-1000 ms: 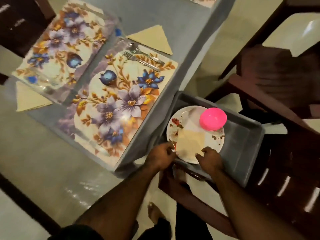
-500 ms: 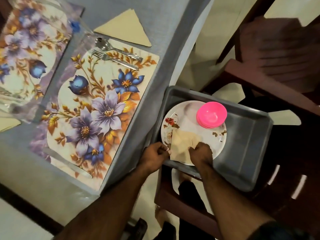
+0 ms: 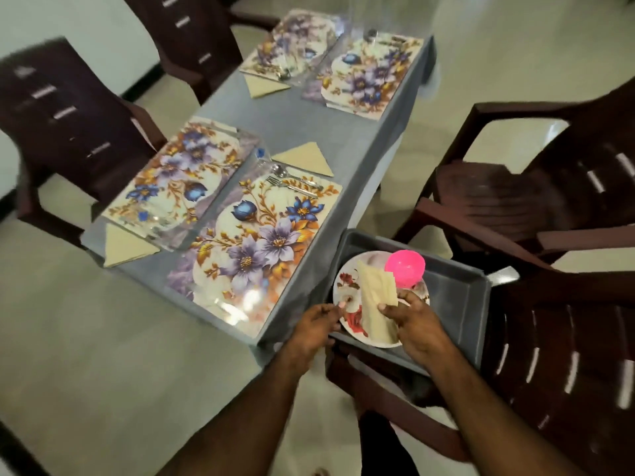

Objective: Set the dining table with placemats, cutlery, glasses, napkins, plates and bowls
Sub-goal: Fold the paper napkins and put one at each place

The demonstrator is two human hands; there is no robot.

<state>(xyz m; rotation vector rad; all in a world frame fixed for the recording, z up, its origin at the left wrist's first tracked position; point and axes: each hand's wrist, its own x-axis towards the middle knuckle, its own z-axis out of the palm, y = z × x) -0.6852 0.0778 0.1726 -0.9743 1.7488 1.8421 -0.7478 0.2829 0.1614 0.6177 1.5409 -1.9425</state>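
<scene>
A: Why is the grey rectangular plastic tray (image 3: 457, 297) sitting on the dark brown plastic chair (image 3: 556, 365) at the lower right of the frame?

B: It looks like a supply station, parked just beside the edge of the grey-clothed dining table (image 3: 309, 132) so each item is a short reach away. Inside it lie the white round plates with red flower print (image 3: 347, 286), the pink plastic bowls (image 3: 404, 265) resting on their far side, and the beige folded paper napkin (image 3: 374, 297) on top.

A: And the hands?

B: The right hand (image 3: 417, 324) pinches the napkin's near right edge between thumb and fingers, tilting it up off the plate. The left hand (image 3: 318, 324) is at the plate's left rim with fingers curled toward it; whether it grips the rim or only steadies it, I cannot tell.

A: Why lift the napkin first?

B: Probably because it covers the plate, and one setting seems to lack one. The large floral placemat (image 3: 261, 242) at centre has a metal spoon and fork (image 3: 292, 182) and a beige triangular napkin (image 3: 304, 159) at its far end. The floral placemat (image 3: 371, 77) at the top right shows no napkin that I can see, though blur hides detail there.

A: Plates laid yet?

B: None on any mat; plates and bowls remain in the tray.
</scene>
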